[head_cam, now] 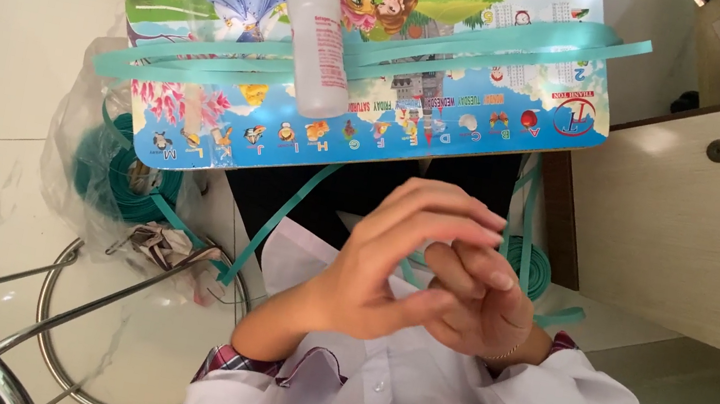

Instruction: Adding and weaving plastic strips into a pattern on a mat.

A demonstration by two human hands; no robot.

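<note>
**Hands meet over teal strips**

A thin teal strip (411, 273) runs between the two hands, partly hidden. The left hand (387, 271) curls its fingers narrowly near it; the right hand (484, 308) has fingers bent close, and whether either grips the strip cannot be told. Beyond, long teal strips (236, 67) and a white bottle (319, 32) lie on a colourful picture surface (452, 129). A teal coil (113, 178) sits in a clear bag at left.

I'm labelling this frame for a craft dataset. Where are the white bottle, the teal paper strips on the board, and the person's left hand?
white bottle (323, 48): head view, middle of its body.
teal paper strips (466, 48): head view, middle of the bundle lying across the board.
left hand (388, 266): head view, back of the hand.
</note>
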